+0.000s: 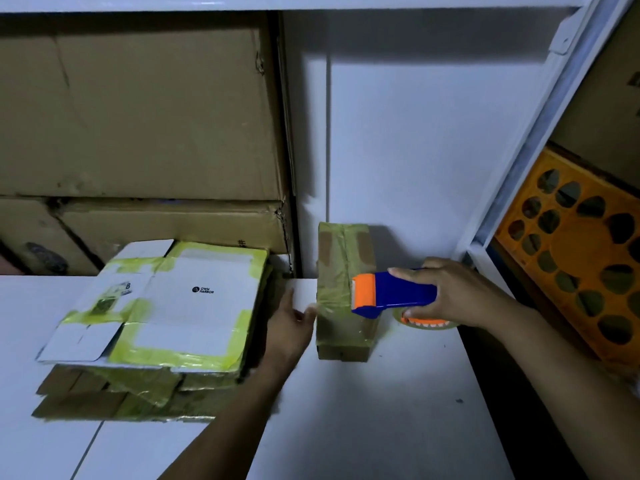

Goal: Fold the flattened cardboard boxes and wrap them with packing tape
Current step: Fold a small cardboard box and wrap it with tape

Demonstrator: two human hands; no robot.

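Dispenser (pixel 394 292) against box (pixel 343 341), wall (pixel 415 150) behind.

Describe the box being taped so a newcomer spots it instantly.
On the white table, near the white back wall, right of the stack of flattened boxes, stands one brown taped box. Unlike the flat ones, it stands upright, with the right hand holding a blue-and-orange tape dispenser against it.

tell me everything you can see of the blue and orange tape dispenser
The tape dispenser looks plastic: a blue body with an orange head at its front end and an orange-hubbed tape roll underneath. The right hand grips the body, holding it roughly level above the white table, its orange head against the tape-wrapped box.
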